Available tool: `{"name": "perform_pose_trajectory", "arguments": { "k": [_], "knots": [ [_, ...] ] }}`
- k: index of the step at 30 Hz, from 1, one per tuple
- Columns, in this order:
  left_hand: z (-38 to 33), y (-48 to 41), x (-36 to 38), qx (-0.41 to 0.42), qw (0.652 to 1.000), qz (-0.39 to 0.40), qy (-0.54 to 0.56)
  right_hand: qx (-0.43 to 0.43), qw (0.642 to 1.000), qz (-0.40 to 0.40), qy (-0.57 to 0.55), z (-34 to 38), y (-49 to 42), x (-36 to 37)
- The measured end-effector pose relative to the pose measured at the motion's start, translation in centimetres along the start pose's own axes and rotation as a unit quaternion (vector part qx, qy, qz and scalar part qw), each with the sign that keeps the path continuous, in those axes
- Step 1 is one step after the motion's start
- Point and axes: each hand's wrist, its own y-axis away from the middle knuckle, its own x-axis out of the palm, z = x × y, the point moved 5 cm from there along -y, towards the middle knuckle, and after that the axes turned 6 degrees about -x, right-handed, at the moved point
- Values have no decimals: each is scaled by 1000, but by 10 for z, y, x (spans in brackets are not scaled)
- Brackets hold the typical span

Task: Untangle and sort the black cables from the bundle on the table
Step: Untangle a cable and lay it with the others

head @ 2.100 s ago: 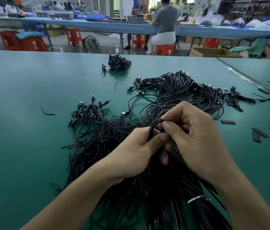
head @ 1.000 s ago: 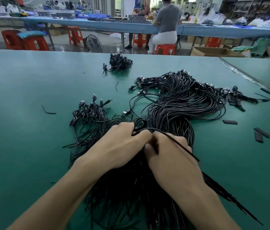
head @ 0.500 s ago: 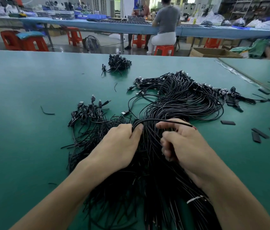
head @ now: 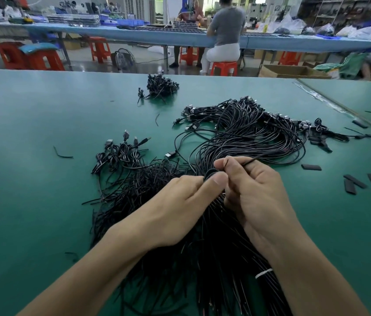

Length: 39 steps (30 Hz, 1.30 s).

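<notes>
Now, left hand (head: 175,208): fingers curled, thumb and forefinger pinching a small coil (head: 209,173) of cable just above the bundle.
Right hand (head: 257,192): close against the left at the thumbs, fingers curled, pinching a single cable (head: 264,155) whose end sticks out to the right.
Bundle (head: 243,137): lying under both forearms, running up to mid-table and looping right; plugs fanned along its far rim; white tie (head: 263,273) round strands beside the right wrist.
Tied cables (head: 120,153): short row just left of the bundle, touching its stray ends.
Far pile (head: 160,86): near the table's far edge, well apart from both hands.
Black strips (head: 353,183): scattered right of the right hand, toward the right border.
Table (head: 31,201): open green surface from the left forearm out to the left border, one wire scrap (head: 62,153) on it.
Seam (head: 344,110): slanting across the far right corner, beside the plugs.
</notes>
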Motion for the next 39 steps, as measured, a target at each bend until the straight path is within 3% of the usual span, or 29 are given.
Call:
{"name": "perform_pose_trajectory", "arguments": {
  "k": [5, 11, 17, 25, 30, 33, 39],
  "knots": [
    [5, 3, 9, -107, 959, 100, 241, -39, 999, 28, -8, 8, 1, 5],
    [0, 4, 6, -92, 936, 133, 312, -92, 995, 27, -21, 18, 3, 5],
    [1, 4, 12, -91, 955, 107, 262, -130, 989, 61, -23, 25, 1, 3],
    [-6, 5, 25, -53, 959, 79, 266, -137, 988, 32, 59, 27, -1, -4],
    [7, -1, 11, -99, 953, -20, 287, -10, 978, 87, 190, 6, -5, -11],
    [10, -3, 3, -107, 936, -49, 331, 47, 980, 95, 170, -5, -3, -10],
    [-6, 2, 14, -44, 947, 37, 316, 26, 998, 62, 19, 1, -2, -4]
  ]
}}
